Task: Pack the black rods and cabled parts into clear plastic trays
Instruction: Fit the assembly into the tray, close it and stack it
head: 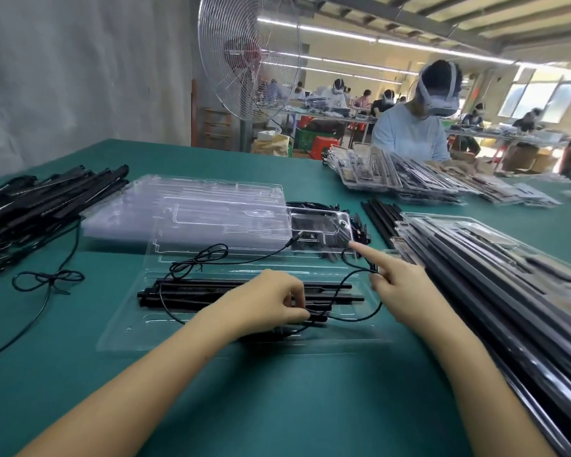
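Observation:
An open clear plastic tray [165, 338] lies on the green table in front of me, its lid half propped toward the back. Several black rods [192, 293] lie side by side in its near half. A thin black cable [251, 258] with a tied bundle loops over them. My left hand [271, 303] pinches a small black cabled part at the rods' right end. My right hand [399, 278] holds the cable's loop between thumb and curled fingers, its index finger pointing toward the lid's far right corner.
A stack of empty clear trays [192, 209] sits behind the open one. Loose black rods with cables [43, 196] are heaped at the left. Filled trays [495, 258] are stacked at the right. A person [412, 127] works across the table beside a standing fan [248, 61].

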Demonstrator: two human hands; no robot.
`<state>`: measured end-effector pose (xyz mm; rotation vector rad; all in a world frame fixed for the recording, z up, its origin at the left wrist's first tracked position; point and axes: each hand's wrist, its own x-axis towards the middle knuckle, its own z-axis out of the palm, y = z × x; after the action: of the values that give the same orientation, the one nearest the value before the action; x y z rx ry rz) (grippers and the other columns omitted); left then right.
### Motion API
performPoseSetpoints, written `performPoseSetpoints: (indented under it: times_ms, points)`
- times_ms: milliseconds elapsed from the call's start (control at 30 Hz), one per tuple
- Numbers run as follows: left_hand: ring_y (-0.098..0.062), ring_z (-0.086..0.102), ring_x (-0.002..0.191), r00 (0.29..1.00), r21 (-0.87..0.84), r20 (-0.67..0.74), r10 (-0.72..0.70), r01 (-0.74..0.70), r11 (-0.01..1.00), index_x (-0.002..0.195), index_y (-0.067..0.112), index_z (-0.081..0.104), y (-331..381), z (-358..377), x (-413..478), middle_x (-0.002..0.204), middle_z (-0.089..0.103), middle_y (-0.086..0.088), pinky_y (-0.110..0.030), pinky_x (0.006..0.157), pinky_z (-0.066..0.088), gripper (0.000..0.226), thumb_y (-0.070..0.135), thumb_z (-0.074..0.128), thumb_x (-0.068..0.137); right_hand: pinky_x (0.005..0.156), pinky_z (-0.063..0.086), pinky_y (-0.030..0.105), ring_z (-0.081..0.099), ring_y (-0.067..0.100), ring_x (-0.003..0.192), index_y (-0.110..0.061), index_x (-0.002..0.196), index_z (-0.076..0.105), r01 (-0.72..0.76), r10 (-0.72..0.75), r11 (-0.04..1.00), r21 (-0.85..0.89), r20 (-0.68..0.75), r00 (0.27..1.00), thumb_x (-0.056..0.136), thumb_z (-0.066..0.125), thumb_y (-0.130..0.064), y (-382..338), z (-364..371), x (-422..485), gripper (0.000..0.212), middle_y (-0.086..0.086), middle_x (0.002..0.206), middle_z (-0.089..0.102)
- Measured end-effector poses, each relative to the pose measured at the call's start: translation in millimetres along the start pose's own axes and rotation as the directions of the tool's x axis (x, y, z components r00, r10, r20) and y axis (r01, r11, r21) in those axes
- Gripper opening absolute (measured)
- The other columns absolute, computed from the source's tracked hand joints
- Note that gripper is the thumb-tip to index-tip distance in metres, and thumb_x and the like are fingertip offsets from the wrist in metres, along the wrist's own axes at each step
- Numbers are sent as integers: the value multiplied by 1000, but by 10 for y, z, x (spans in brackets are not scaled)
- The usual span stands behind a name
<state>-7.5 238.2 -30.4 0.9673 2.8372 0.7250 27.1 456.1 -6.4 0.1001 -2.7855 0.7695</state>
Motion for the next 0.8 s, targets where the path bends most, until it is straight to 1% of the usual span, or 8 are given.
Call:
performPoseSetpoints:
  times_ms: [100, 267, 400, 500, 567, 633, 733, 800]
  points:
    - [6, 50, 62, 999, -45, 35, 21, -19, 999, 86, 23, 68, 8, 107, 49, 68, 54, 16, -10, 57, 36, 13, 36, 67, 83, 73, 46, 33, 51, 16, 76, -52, 129, 47, -12, 10, 990, -140, -12, 1000, 94, 42, -5, 21, 13, -22, 58, 1, 93, 57]
    - [-10, 58, 70, 998, -96, 52, 32, -27, 995, 80, 24, 69, -10, 202, 47, 75, 63, 6, -29, 68, 51, 3, 27, 70, 80, 61, 38, 27, 48, 16, 78, -48, 119, 58, -71, 71, 979, -193, -4, 997, 94, 36, -3, 84, 96, -67, 57, -6, 85, 43]
    - [0, 50, 58, 1000, -77, 22, 22, -20, 997, 74, 24, 67, 23, 221, 55, 64, 55, 12, -23, 58, 45, 4, 23, 69, 77, 51, 36, 17, 54, 10, 66, -54, 104, 63, -80, 92, 987, -140, 86, 992, 87, 41, -7, 49, 40, -102, 54, -8, 91, 55]
    - [4, 47, 54, 999, -41, 45, 22, -20, 999, 73, 22, 67, 89, 210, 100, 59, 51, 15, -20, 55, 40, 7, 15, 68, 74, 45, 37, 18, 45, 5, 45, -60, 90, 64, -57, 75, 994, -98, 197, 977, 80, 46, -15, -31, -73, -127, 50, -8, 74, 68]
    - [5, 46, 54, 998, -9, 61, 10, -10, 1000, 75, 19, 71, 125, 226, 123, 57, 50, 16, -20, 59, 42, 8, 13, 66, 75, 39, 30, 13, 38, 5, 37, -62, 87, 64, -35, 47, 998, -49, 264, 963, 77, 47, -16, -96, -113, -137, 50, -12, 56, 63]
    - [3, 47, 56, 998, -15, 60, -12, 13, 1000, 79, 17, 74, 136, 240, 128, 60, 56, 15, -20, 62, 43, 11, 13, 64, 77, 40, 28, 13, 32, 6, 38, -61, 87, 65, -18, 3, 999, 45, 318, 948, 76, 48, -14, -147, -108, -129, 51, -14, 45, 51]
    - [-1, 55, 64, 993, -81, 100, -61, 70, 994, 88, 19, 76, 130, 163, 100, 73, 69, 8, -19, 64, 45, 16, 18, 62, 81, 57, 33, 23, 35, 15, 58, -56, 85, 69, -1, -69, 986, 165, 413, 908, 76, 48, -10, -200, -59, -95, 52, 1, 69, 52]
    - [1, 58, 66, 979, -125, 189, -72, 97, 987, 94, 26, 75, 107, 87, 71, 71, 68, 12, -18, 69, 47, 20, 22, 60, 83, 54, 32, 23, 35, 16, 58, -51, 87, 71, -13, -101, 975, 221, 493, 864, 77, 50, -7, -227, -27, -65, 50, 9, 70, 48]
